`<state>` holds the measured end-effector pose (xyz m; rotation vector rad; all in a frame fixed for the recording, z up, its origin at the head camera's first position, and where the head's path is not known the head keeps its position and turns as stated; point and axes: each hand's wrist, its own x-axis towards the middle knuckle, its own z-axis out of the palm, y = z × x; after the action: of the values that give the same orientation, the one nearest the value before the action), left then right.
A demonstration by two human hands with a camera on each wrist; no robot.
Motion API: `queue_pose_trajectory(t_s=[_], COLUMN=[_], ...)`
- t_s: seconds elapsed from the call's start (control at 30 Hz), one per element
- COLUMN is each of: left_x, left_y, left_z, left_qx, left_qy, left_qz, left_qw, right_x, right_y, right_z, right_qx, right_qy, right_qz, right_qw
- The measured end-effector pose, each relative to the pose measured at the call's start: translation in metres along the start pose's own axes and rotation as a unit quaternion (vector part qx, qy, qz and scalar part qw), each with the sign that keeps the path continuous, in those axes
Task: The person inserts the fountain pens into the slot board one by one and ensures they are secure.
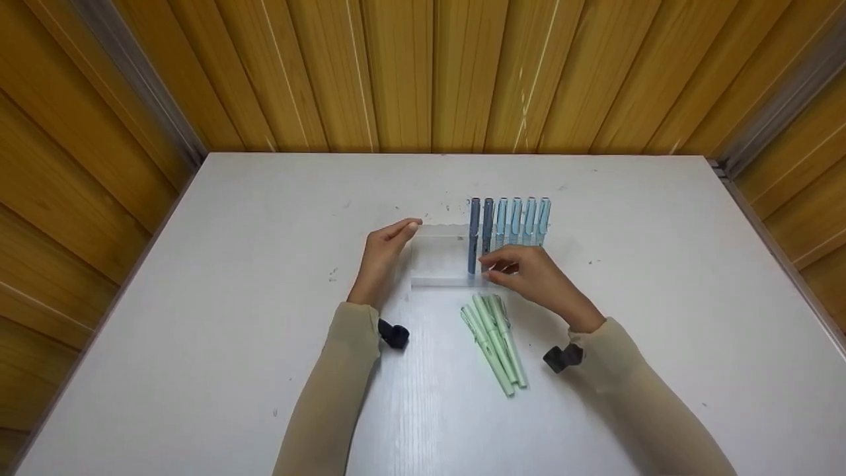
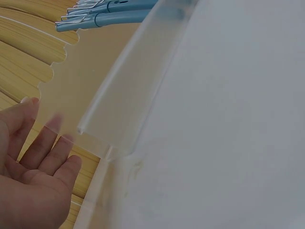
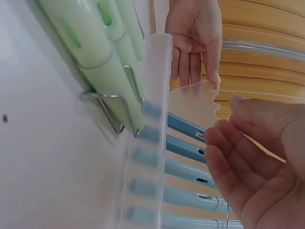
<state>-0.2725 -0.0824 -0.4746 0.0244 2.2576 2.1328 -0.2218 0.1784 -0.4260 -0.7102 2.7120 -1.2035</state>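
Observation:
A clear plastic pen stand with a scalloped top edge stands on the table. My left hand pinches its left edge, the thumb on one side and fingers behind the see-through panel. Two dark blue pens and several light blue pens lean side by side in the stand's right part. Just in front of the pens is my right hand, its fingers loosely bent and thumb apart. Nothing shows between these fingers in the right wrist view, where the hand sits beside the pen row.
Light green pens with wire clips lie in a loose bunch on the white table, in front of the stand. Yellow wood-look panels rise behind the table. Each wrist carries a small black camera.

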Motion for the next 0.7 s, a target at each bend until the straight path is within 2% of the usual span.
queue_pose_trajectory(t_s=[0.23, 0.47, 0.7], left_x=[0.001, 0.000, -0.002], left_y=[0.000, 0.000, 0.004], left_z=[0.000, 0.000, 0.000], left_qx=[-0.009, -0.007, 0.002], left_qy=[0.000, -0.004, -0.003], left_qz=[0.001, -0.005, -0.001], left_qw=[1.0000, 1.0000, 1.0000], right_x=[-0.010, -0.016, -0.020], right_y=[0.008, 0.012, 0.020], right_z=[0.004, 0.006, 0.010], right_qx=[-0.010, -0.031, -0.028], right_qy=[-0.042, -0.080, -0.106], right_qz=[0.051, 0.106, 0.097], right_qw=[0.998, 0.991, 0.989])
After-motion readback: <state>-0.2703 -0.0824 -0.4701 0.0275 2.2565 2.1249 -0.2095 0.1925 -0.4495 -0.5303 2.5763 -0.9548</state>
